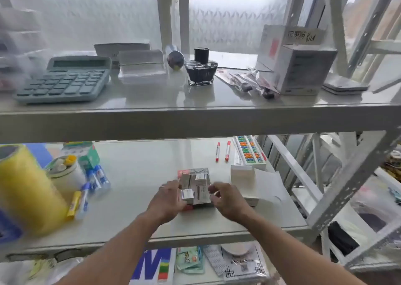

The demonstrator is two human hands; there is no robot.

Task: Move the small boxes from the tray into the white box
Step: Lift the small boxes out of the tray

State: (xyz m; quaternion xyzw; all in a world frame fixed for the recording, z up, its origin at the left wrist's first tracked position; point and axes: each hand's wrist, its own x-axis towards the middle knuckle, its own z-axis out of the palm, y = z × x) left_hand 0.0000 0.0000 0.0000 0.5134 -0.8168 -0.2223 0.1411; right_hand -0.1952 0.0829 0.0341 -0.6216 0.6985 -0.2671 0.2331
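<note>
Several small white-and-grey boxes [196, 186] sit packed together in a red-edged tray [188, 208] on the middle shelf. My left hand [166, 200] rests against the left side of the pile, its fingers touching the front-left small box [187, 195]. My right hand [227, 199] is at the right side of the pile, fingers curled and apart, nothing clearly held in it. An open white box [242, 174] lies just right of the tray, with its flap spread on the shelf behind my right hand.
On the same shelf: a yellow tape roll [26, 189], glue sticks [80, 202] and a white jar [67, 171] at the left, two red pens [222, 151] and a bead abacus [250, 151] at the back. The upper shelf edge [195, 119] overhangs.
</note>
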